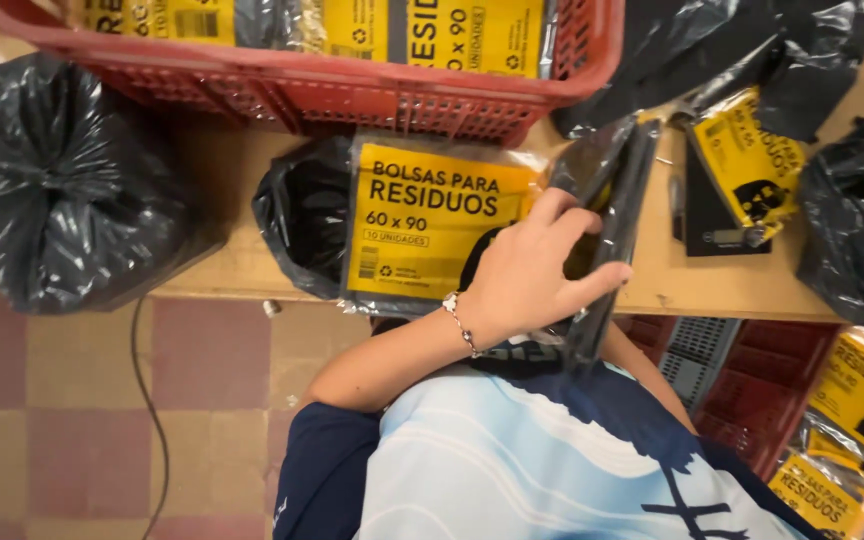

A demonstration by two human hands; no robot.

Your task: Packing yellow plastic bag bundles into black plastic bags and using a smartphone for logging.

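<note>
My left hand [537, 275], with a thin bracelet on the wrist, grips a flat packet of black bags in clear film [614, 190]. The packet is held on edge over the wooden table's front edge [712, 290]. Just left of it, a similar packet with a yellow label [422, 220] lies flat on the table, partly on a black bag. Only my right forearm [652, 372] shows below the held packet; the right hand itself is hidden behind it.
A red plastic crate [352, 95] holding yellow-labelled packets sits at the back. A full black bag [52, 180] stands at the left. A small black scale [712, 225] carries another packet [752, 165]. Under the table at right are red and grey crates [762, 385] and more packets [857, 395]. A cable [147, 400] runs over the tiled floor.
</note>
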